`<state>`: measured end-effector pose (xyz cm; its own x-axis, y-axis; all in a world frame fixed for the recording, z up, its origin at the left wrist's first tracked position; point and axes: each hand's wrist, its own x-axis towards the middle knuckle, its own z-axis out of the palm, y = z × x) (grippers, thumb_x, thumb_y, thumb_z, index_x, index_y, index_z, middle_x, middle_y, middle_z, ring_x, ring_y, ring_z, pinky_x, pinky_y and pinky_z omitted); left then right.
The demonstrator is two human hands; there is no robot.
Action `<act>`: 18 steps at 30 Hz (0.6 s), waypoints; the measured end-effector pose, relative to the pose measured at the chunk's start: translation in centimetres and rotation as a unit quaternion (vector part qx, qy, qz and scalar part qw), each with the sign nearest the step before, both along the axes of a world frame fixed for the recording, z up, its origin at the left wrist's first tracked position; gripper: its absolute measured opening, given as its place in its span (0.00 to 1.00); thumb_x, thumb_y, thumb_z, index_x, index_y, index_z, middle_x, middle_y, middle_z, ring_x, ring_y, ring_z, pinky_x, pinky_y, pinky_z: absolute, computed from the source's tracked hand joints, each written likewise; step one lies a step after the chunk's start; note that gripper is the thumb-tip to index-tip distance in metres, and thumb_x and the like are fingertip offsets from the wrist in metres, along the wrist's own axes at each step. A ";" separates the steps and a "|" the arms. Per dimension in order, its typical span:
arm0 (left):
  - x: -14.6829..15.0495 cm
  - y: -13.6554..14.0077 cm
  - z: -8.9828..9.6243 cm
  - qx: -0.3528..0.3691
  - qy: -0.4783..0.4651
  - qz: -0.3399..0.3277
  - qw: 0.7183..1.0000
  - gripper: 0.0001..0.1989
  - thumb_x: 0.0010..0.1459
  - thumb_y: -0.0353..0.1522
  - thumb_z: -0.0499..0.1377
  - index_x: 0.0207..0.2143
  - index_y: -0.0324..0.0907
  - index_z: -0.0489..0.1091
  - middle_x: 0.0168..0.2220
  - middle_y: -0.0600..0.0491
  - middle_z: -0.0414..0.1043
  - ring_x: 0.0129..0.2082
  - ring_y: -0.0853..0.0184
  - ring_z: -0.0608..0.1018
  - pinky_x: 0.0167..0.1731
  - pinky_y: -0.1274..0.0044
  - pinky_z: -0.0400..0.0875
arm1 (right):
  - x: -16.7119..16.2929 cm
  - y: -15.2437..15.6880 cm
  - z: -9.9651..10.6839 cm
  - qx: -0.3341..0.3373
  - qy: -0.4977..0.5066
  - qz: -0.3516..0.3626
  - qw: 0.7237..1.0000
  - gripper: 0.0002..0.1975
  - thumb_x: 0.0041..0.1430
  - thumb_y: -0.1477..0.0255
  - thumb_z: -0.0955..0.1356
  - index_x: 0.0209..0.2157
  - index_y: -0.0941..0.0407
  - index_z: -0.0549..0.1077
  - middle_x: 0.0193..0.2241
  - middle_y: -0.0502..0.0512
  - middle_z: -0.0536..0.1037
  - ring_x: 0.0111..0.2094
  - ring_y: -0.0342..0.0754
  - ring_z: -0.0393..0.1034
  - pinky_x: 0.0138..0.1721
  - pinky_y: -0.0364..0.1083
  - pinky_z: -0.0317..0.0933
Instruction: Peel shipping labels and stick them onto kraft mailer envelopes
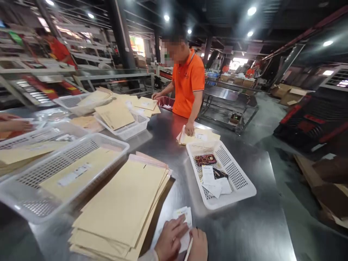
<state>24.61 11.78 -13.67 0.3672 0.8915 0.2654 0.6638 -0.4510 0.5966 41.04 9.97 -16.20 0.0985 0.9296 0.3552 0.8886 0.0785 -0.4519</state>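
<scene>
At the near edge, the left hand [172,237] lies over white paper slips [187,214], its fingers loose and stretched out on top, not squeezing them. The right hand [199,244] is curled up just beside it. A thin white edge shows by that hand, but I cannot tell if it is gripping it. The slips lie on a shiny metal table [266,195], to the right of a big, messy stack of tan envelopes [122,199].

A bit farther off, on the right, a white plastic basket [244,194] holds a dark red patterned pouch [205,160], a black patterned pouch [219,174] and some white papers [208,175]. On the left, a long white basket [16,206] has a tan envelope with a white label inside.

Past these, a person in an orange shirt [187,87] stands at the table, one hand down on a smaller pile of envelopes [202,135]. More envelopes fill another white basket [130,132]. Far back are cardboard boxes [288,93] and bright ceiling lights [251,11].
</scene>
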 end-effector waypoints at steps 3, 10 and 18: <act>0.3 0.4 -0.5 -0.046 -0.086 0.061 0.993 0.33 0.48 0.21 0.51 0.57 0.47 0.69 0.63 0.46 0.63 0.61 0.56 0.69 0.57 0.60 0.69 | 0.3 0.3 -0.4 -0.007 0.008 0.028 1.000 0.09 0.59 0.78 0.63 0.29 0.53 0.70 0.29 0.53 0.71 0.30 0.51 0.67 0.35 0.48 0.58; 0.5 1.9 0.6 -0.168 -0.304 0.145 0.926 0.30 0.41 0.21 0.54 0.48 0.42 0.76 0.56 0.44 0.70 0.57 0.57 0.72 0.57 0.63 0.68 | -1.2 0.1 3.0 -0.149 -0.013 0.033 0.988 0.07 0.51 0.72 0.71 0.33 0.56 0.71 0.35 0.60 0.73 0.37 0.58 0.69 0.41 0.51 0.61; 1.3 1.5 2.2 -0.143 -0.360 0.290 0.875 0.21 0.45 0.24 0.51 0.40 0.38 0.76 0.45 0.45 0.73 0.44 0.62 0.77 0.50 0.67 0.72 | -0.3 0.1 4.1 -0.154 0.147 0.026 0.977 0.05 0.48 0.69 0.66 0.28 0.53 0.64 0.26 0.51 0.71 0.28 0.52 0.69 0.31 0.46 0.63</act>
<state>25.95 13.25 -11.50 -0.3397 0.9402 -0.0231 0.1378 0.0740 0.9877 40.71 10.11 -12.05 0.1034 0.9944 0.0215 0.7148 -0.0592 -0.6968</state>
